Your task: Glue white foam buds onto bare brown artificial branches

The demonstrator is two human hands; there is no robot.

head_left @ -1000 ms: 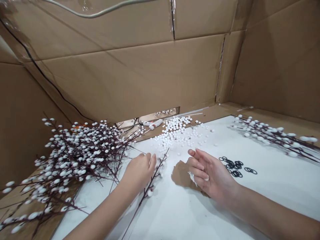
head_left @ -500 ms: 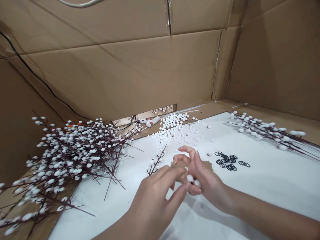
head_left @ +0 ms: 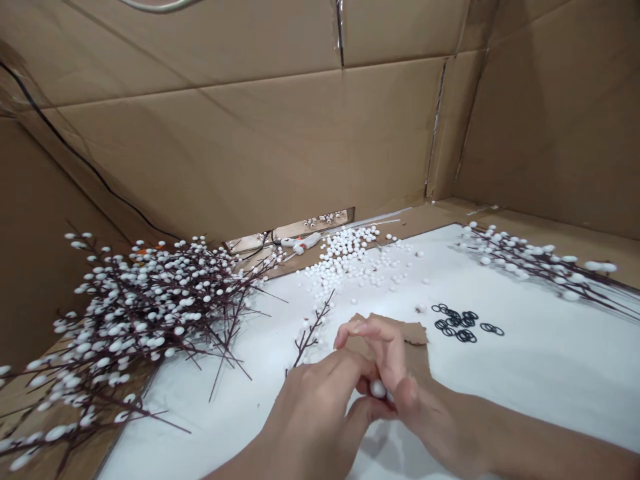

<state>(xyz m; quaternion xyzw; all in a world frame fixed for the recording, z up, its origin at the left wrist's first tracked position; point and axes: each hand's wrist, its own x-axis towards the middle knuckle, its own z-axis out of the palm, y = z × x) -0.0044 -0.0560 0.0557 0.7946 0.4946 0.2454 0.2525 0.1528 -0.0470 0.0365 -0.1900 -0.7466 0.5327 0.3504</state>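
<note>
My left hand (head_left: 315, 417) and my right hand (head_left: 400, 380) meet low in the middle over the white sheet (head_left: 525, 373). Their fingers are curled together around small white foam balls (head_left: 377, 389); one ball shows between the fingertips. A thin dark twig (head_left: 313, 330) with a few white buds rises from under my left hand toward the back. A torn brown cardboard patch (head_left: 415, 333) lies just behind my right hand. A scatter of loose white balls (head_left: 350, 257) lies farther back.
A big pile of dark branches with white buds (head_left: 135, 313) fills the left. More budded branches (head_left: 540, 267) lie at the right. Black rubber rings (head_left: 460, 323) sit right of the hands. A white glue gun (head_left: 303, 243) lies at the back. Cardboard walls (head_left: 280, 133) enclose everything.
My left hand left the twig on the sheet and came to my right hand. Both hands then drew closer to me and closed over the white balls.
</note>
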